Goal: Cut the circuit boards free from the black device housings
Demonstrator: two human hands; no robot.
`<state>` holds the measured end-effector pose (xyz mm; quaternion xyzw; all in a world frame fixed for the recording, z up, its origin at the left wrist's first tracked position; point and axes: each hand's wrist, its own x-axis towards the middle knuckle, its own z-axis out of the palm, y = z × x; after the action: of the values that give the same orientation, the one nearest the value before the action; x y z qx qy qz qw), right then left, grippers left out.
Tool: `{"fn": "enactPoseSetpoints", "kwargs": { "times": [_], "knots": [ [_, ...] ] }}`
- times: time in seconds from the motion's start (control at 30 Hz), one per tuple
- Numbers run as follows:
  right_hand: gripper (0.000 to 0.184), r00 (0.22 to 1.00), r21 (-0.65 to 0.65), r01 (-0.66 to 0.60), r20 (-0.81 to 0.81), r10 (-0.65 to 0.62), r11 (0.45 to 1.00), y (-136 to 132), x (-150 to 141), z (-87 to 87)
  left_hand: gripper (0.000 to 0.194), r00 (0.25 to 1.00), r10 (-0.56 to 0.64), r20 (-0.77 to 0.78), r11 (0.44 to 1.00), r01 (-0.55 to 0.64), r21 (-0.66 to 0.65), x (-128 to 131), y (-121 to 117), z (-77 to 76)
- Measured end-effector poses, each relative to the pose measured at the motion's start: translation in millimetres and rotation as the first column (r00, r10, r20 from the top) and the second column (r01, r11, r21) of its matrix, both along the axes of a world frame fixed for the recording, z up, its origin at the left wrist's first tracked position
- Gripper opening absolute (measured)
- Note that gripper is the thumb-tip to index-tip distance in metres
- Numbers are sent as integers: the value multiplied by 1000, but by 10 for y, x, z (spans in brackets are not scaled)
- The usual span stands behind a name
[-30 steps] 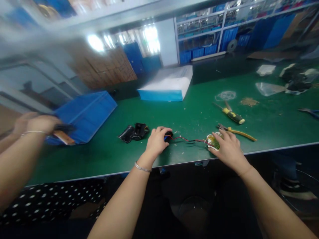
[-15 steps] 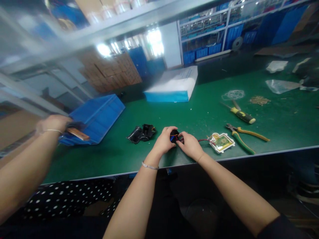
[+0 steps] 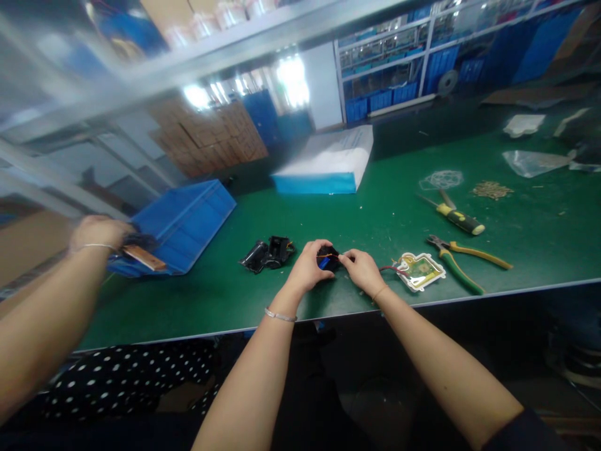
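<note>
My left hand point(image 3: 307, 268) is wrapped round a small black housing point(image 3: 328, 259) with a blue part inside, close to the table's front edge. From the right, my right hand point(image 3: 360, 269) pinches thin wires point(image 3: 334, 255) at the housing's side; an orange one shows. A red and dark lead point(image 3: 393, 269) runs from under that hand to a white-framed circuit board point(image 3: 421, 272) lying flat. Left of my hands lie two joined black plastic housing parts point(image 3: 267, 253). Pliers point(image 3: 462, 257) with yellow and green handles rest spread right of the board.
A co-worker's hand point(image 3: 101, 233) holds a dark piece with a wooden part near a tilted blue bin point(image 3: 188, 219). A white and blue package point(image 3: 323, 166) lies behind. A yellow-black screwdriver point(image 3: 460, 219), small brass-coloured pieces point(image 3: 492, 190) and a clear bag point(image 3: 535, 163) sit to the right.
My right hand has left the circuit board and moved left to the black housing, where it now pinches the wires. My left hand has kept its hold on the housing.
</note>
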<state>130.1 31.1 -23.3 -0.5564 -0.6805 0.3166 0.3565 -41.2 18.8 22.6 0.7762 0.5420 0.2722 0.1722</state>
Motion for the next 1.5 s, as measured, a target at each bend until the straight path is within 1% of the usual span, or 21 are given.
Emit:
{"fn": "enactPoseSetpoints", "kwargs": {
  "times": [0.07, 0.17, 0.23, 0.27, 0.33, 0.4, 0.47, 0.57, 0.63, 0.67, 0.73, 0.87, 1.07, 1.17, 1.27, 1.37, 1.5],
  "knots": [
    [25, 1000, 18, -2, -20, 2, 1000, -48, 27, 8, 74, 1000, 0, -4, 1000, 0, 0, 5, -6, 7],
    [19, 996, 102, -84, -11, 86, 991, -148, 83, 27, 71, 1000, -2, -3, 1000, 2, 12, 18, -13, 7],
    [19, 989, 171, -138, 67, 129, 976, -213, 116, 40, 69, 1000, -1, -4, 1000, 1, 15, 29, -17, 2],
    [19, 984, 196, -150, 124, 127, 969, -241, 127, 49, 69, 1000, 2, -6, 1000, -2, 12, 35, -19, 0],
    [22, 968, 227, -143, 234, 89, 963, -283, 141, 76, 69, 1000, 6, -9, 1000, -6, 6, 45, -24, -1],
    [23, 952, 249, -123, 302, 43, 961, -298, 144, 115, 69, 1000, -3, -11, 1000, 3, 10, 53, -29, 3],
    [27, 952, 221, -96, 304, 25, 971, -277, 141, 157, 68, 1000, -12, -12, 1000, 12, 14, 59, -35, 10],
    [41, 970, 42, -88, 231, 76, 995, -170, 124, 210, 66, 1000, -16, -18, 1000, 16, -5, 68, -42, 18],
    [49, 975, -59, -111, 187, 120, 992, -74, 101, 231, 66, 1000, -18, -18, 1000, 18, -16, 73, -43, 19],
    [51, 975, -87, -123, 174, 136, 989, -28, 87, 238, 65, 1000, -22, -16, 1000, 22, -17, 74, -42, 18],
    [48, 974, -129, -145, 156, 164, 981, 44, 57, 246, 65, 1000, -24, -12, 1000, 24, -18, 76, -39, 16],
    [33, 967, -196, -183, 139, 212, 963, 104, 34, 241, 65, 1000, -3, -10, 999, 3, -35, 78, -37, 15],
    [29, 954, -174, -203, 187, 235, 964, 104, 57, 227, 64, 999, -15, -51, 1000, 14, -22, 107, -72, 42],
    [27, 950, -120, -225, 194, 246, 967, 58, 42, 240, 63, 998, 4, -55, 1000, -5, -23, 127, -86, 53],
    [25, 947, -51, -256, 188, 261, 965, -16, 38, 250, 61, 999, -3, -49, 1000, 2, -30, 138, -90, 55],
    [26, 941, -21, -287, 179, 287, 958, -71, 75, 232, 56, 1000, -13, -23, 1000, 12, -29, 136, -85, 51],
    [28, 934, -20, -316, 168, 315, 949, -109, 144, 204, 57, 998, -49, 31, 999, 50, -19, 120, -72, 40]
  ]
}}
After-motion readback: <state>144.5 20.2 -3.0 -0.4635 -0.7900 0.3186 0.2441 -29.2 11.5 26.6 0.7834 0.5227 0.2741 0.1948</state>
